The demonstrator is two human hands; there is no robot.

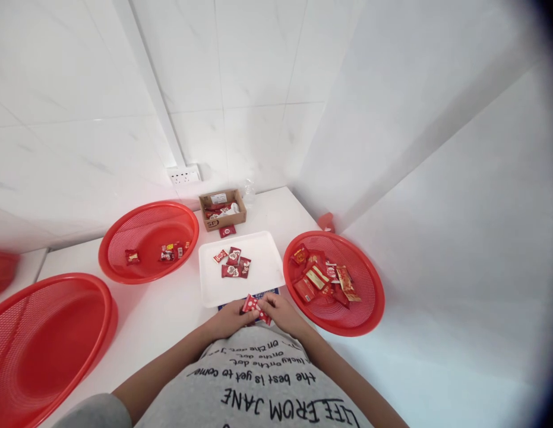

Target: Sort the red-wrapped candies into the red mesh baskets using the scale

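Close to my body, a red packet with white dots [257, 308] is held between both hands. My left hand [232, 319] is closed on its left side, and my right hand [278, 311] pinches it from the right. Just beyond them lies a white tray [258, 285] with several small red and white packets [234, 256] on it. A blue printed item [271, 293] shows partly under the tray's near edge and my hands. One dark red packet [227, 231] rests on the table behind the tray.
A red basket [378, 297] with many red packets stands right of the tray. Another red basket [105, 249] holds a few packets at left; a bigger one [107, 321] is nearer. An open cardboard box [223, 222] of packets sits behind the tray, by crumpled clear plastic [249, 191].
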